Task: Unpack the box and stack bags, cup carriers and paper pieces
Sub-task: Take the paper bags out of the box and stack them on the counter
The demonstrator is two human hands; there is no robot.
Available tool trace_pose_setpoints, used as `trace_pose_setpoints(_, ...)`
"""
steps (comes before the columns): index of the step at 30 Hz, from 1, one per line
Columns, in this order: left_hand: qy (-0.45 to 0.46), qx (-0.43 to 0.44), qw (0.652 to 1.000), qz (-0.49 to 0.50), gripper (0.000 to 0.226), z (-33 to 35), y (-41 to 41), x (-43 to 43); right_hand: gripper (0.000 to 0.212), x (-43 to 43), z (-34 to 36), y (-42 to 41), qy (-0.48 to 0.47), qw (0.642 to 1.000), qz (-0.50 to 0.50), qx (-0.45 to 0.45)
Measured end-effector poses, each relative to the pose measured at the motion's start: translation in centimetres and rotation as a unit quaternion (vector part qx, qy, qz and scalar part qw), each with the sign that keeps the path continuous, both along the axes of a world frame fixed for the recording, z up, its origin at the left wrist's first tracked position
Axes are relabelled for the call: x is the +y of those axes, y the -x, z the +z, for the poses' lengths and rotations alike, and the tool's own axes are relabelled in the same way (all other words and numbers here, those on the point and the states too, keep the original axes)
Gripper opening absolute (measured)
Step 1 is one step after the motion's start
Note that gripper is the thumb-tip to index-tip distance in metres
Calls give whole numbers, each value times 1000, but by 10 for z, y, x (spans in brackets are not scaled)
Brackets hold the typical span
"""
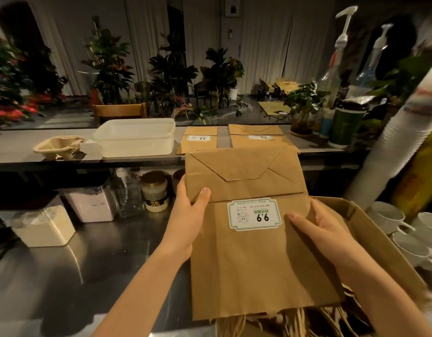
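A flat bundle of brown paper bags (254, 263) with a white "9.9" label is held up between both hands, above the open cardboard box (370, 229) at lower right. My left hand (188, 215) grips its left edge, thumb on the front. My right hand (319, 229) grips its right edge. Twisted paper handles hang from the bundle's lower end. On the raised counter behind lie two piles of folded brown bags, a narrow one (200, 141) and a wider one (256, 137). A pulp cup carrier (59, 147) rests at the counter's left.
A translucent plastic tub (137, 137) stands on the raised counter (27, 144). Jars and containers (91, 205) line the steel worktop (64, 276) below. Stacked white cups (400, 152), mugs (405, 229), syrup pump bottles (336, 69) and a green cup (346, 125) crowd the right.
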State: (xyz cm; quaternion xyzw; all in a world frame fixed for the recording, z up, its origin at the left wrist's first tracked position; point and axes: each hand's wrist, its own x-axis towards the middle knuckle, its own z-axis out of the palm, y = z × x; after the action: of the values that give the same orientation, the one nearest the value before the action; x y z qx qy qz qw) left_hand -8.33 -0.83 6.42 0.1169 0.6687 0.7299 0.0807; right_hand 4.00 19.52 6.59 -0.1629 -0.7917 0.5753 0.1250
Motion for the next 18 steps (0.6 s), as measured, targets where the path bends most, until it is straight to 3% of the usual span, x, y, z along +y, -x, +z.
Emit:
trace_pose_setpoints(4,-13,-87,991,-101,59,14,16,21,36,33,4,14,47,998,-31,35)
trace_pose_setpoints(9,63,-107,975,-187,52,-3,14,38,37,75,12,43,64,995,-79,21)
trace_pose_setpoints(14,29,-130,982,-133,49,-11,18,43,31,79,21,63,42,997,-54,-20)
trace_pose_setpoints(18,55,-102,987,-112,45,20,57,60,29,97,37,94,44,997,-46,-54)
